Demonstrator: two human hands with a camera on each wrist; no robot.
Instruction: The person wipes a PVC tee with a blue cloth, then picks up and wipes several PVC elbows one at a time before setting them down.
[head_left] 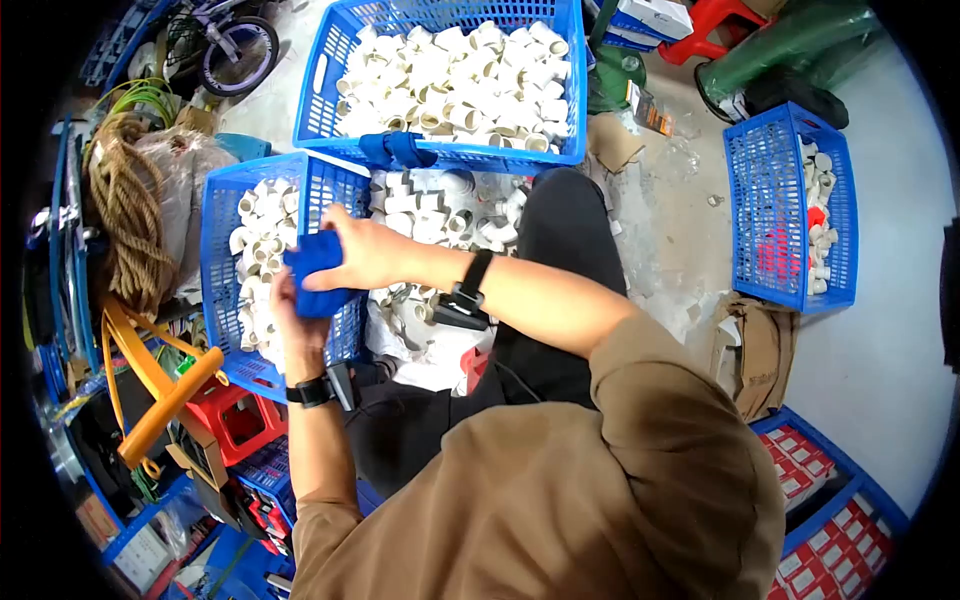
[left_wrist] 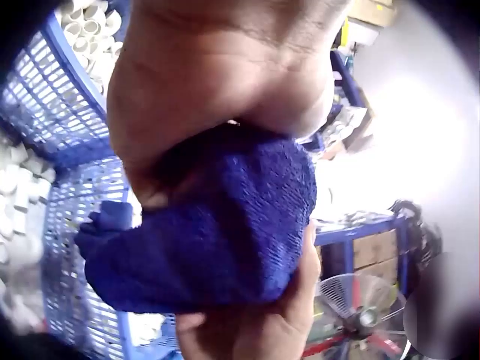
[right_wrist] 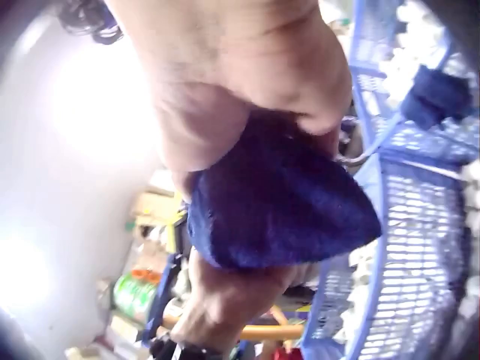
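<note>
A blue cloth [head_left: 318, 272] is held between both hands above the left blue basket [head_left: 225, 180]. The left hand [head_left: 300, 325] grips it from below and the right hand [head_left: 365, 250] pinches its upper right side. Folded and bunched, the cloth [left_wrist: 217, 225] fills the middle of the left wrist view, and the cloth [right_wrist: 277, 202] hangs beneath the palm in the right wrist view. Some fingertips are hidden by it. Another blue cloth [head_left: 400, 150] lies over the near rim of the large blue basket [head_left: 450, 153].
White pipe fittings [head_left: 460, 85] fill the large basket; more fittings [head_left: 430, 215] lie on plastic on the floor. At the right stands a blue crate [head_left: 760, 210]. An orange handle [head_left: 170, 408], a red stool [head_left: 235, 420] and coiled rope [head_left: 130, 220] are at the left.
</note>
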